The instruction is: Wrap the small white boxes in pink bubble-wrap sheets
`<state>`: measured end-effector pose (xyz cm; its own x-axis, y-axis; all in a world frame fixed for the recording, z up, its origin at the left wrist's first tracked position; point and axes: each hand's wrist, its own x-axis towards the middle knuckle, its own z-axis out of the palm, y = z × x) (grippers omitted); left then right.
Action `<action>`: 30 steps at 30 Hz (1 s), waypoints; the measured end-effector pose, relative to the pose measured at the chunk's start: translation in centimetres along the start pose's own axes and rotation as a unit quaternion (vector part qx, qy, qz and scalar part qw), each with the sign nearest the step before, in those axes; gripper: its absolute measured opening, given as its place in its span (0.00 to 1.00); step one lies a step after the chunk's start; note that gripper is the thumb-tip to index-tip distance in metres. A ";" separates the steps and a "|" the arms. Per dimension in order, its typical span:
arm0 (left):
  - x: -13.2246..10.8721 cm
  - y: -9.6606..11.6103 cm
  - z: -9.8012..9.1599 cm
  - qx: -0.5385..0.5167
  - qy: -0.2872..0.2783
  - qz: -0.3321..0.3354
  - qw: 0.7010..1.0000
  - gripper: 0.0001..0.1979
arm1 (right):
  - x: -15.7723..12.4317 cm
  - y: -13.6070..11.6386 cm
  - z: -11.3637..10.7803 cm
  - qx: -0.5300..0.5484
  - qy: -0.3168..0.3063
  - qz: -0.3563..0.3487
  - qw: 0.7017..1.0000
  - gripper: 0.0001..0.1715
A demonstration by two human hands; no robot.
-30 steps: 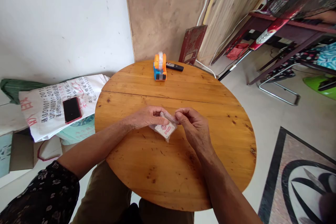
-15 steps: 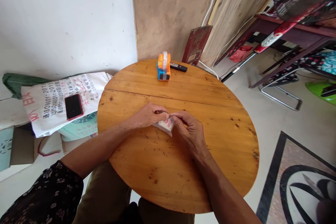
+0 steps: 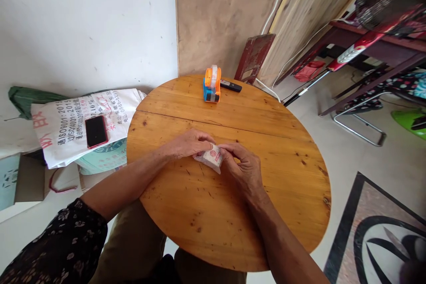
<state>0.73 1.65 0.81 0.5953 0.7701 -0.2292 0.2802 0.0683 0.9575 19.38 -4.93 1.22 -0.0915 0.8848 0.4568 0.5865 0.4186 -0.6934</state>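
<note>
Both my hands grip a small white packet with red print, over the middle of the round wooden table. It looks like a little wrapped block. My left hand is closed on its left end, thumb lying along the upper edge. At the other end my right hand pinches the right upper corner between thumb and forefinger. The fingers behind the packet are hidden.
An orange and blue tape dispenser stands at the table's far edge, beside a black slim object. A phone lies on a white printed sack at left. A dark red chair back rises behind.
The packet's printed face shows more now, as my left fingers and thumb have shifted slightly on it. The whole view has moved a little.
</note>
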 end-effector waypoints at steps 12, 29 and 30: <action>0.6 -0.4 0.0 -0.049 0.002 -0.017 0.999 0.17 | -0.5 0.8 0.5 -0.103 -0.011 -0.082 0.991 0.10; 0.3 -0.1 0.0 -0.039 0.006 -0.005 0.999 0.16 | -0.4 1.8 0.3 -0.202 0.027 -0.181 0.962 0.08; 0.3 -0.1 0.0 -0.038 0.005 -0.004 0.999 0.16 | -0.4 1.8 0.3 -0.208 0.033 -0.186 0.960 0.08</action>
<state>0.92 1.89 0.59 0.5857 0.7755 -0.2356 0.2271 0.1220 0.9662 20.21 -4.47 -0.35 -0.3145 0.6693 0.6731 0.7949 0.5733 -0.1987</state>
